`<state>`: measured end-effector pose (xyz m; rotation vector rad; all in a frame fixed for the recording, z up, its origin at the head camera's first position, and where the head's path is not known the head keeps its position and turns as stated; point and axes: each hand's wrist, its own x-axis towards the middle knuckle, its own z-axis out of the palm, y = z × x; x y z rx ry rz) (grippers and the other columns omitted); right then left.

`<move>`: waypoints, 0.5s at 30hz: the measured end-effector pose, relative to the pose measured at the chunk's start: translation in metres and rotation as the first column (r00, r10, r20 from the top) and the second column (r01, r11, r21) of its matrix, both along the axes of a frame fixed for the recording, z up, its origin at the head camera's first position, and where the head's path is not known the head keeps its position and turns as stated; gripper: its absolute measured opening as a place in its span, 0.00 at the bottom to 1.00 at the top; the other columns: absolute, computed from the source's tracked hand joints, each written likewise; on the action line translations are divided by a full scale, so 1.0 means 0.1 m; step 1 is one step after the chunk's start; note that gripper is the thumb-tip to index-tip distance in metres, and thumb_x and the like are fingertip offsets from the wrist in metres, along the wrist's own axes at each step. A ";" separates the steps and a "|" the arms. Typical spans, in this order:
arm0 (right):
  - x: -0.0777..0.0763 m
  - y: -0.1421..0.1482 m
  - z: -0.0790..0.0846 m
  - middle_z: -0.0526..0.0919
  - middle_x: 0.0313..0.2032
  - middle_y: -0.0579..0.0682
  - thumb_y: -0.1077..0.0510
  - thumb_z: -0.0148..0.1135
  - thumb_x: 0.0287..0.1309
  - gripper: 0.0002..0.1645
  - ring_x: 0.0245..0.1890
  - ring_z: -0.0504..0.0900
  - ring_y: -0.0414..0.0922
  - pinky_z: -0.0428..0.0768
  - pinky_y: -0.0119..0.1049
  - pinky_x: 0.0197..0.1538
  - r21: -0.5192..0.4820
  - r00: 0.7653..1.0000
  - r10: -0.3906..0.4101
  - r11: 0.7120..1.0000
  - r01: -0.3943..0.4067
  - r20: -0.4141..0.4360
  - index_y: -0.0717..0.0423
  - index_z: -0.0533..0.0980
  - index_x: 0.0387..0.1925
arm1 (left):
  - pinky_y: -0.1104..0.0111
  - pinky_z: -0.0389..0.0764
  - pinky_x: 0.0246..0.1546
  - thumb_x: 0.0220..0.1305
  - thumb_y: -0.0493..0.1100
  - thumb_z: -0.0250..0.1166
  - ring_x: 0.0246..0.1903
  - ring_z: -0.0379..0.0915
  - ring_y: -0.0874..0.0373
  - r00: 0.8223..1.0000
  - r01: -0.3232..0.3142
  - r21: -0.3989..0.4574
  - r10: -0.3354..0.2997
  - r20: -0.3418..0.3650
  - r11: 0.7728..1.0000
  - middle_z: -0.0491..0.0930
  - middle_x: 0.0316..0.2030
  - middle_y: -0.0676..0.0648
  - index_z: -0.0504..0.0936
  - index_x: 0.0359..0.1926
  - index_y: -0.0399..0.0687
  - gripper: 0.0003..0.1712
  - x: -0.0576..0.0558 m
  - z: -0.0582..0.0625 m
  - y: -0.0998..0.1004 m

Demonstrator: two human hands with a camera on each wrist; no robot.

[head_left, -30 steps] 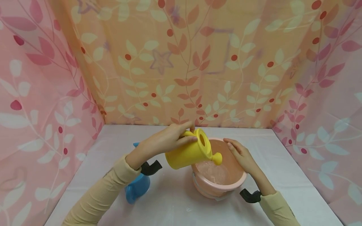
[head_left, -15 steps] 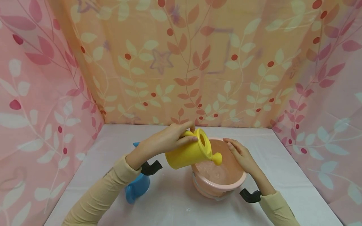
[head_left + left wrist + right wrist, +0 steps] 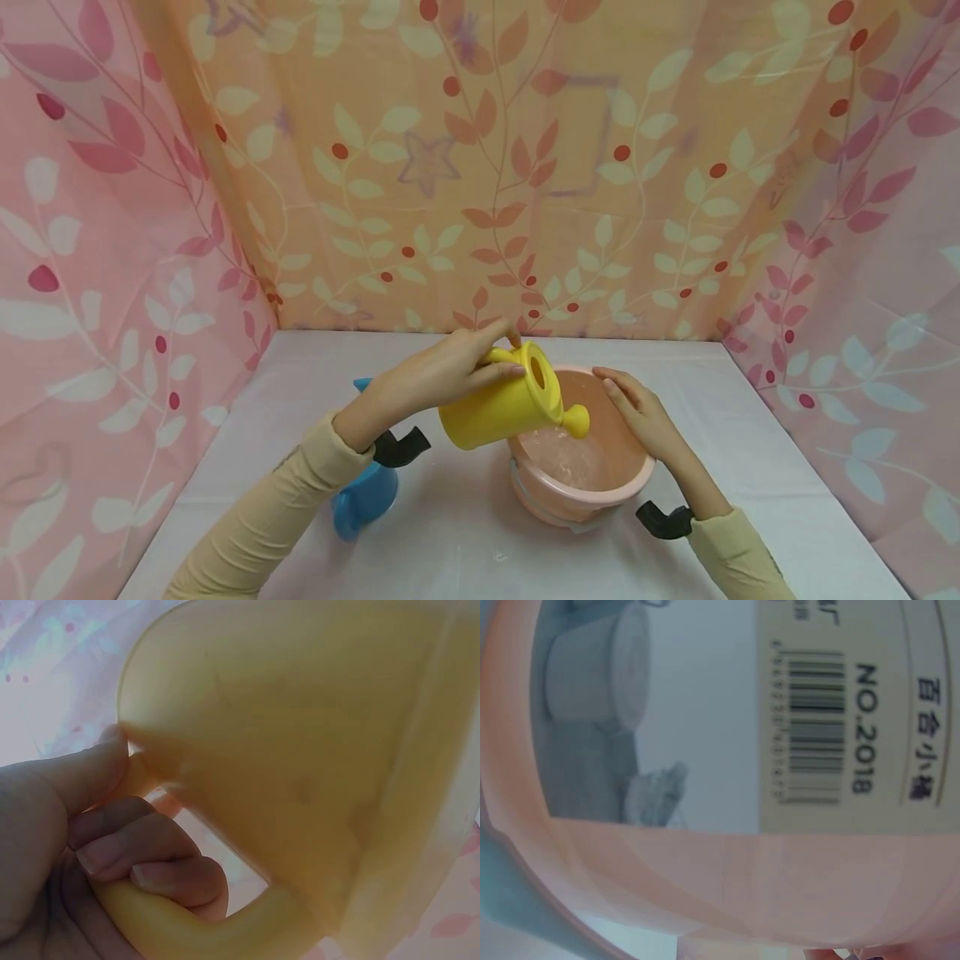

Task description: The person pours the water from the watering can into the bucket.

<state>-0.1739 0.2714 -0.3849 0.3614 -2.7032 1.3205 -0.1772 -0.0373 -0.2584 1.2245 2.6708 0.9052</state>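
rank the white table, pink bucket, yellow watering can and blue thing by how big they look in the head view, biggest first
White table
Pink bucket
Yellow watering can
Blue thing: visible part smallest; left arm hides some

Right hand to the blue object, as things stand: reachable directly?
Probably not straight across: the right hand is at the rim of the pink bucket, with that bucket and the yellow watering can between it and the blue object, which the left arm partly covers.
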 end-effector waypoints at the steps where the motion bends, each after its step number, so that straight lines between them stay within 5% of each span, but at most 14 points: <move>1: 0.03 -0.03 0.04 0.68 0.61 0.62 0.52 0.42 0.71 0.24 0.61 0.67 0.60 0.70 0.57 0.56 0.001 1.000 -0.002 1.000 0.002 0.003 0.61 0.66 0.62 | 0.74 0.64 0.19 0.63 0.54 0.59 0.15 0.59 0.61 1.000 0.001 0.000 -0.001 -0.003 1.000 0.56 0.14 0.53 0.64 0.48 0.52 0.19 0.00 0.00 0.00; 6: 0.13 -0.11 0.19 0.68 0.60 0.65 0.54 0.42 0.71 0.24 0.60 0.67 0.62 0.70 0.58 0.55 0.012 1.000 -0.008 1.000 0.008 0.004 0.65 0.65 0.61 | 0.74 0.68 0.20 0.63 0.54 0.59 0.17 0.63 0.61 1.000 -0.005 -0.007 0.005 -0.005 1.000 0.58 0.14 0.53 0.66 0.49 0.51 0.20 0.00 0.00 0.01; 15: 0.11 -0.10 0.17 0.67 0.60 0.64 0.54 0.42 0.71 0.24 0.60 0.67 0.62 0.71 0.57 0.55 0.006 1.000 -0.008 1.000 0.008 0.022 0.64 0.65 0.61 | 0.73 0.70 0.23 0.63 0.54 0.58 0.20 0.66 0.60 1.000 -0.018 -0.006 0.018 0.008 1.000 0.62 0.15 0.53 0.67 0.49 0.51 0.19 -0.01 -0.01 0.01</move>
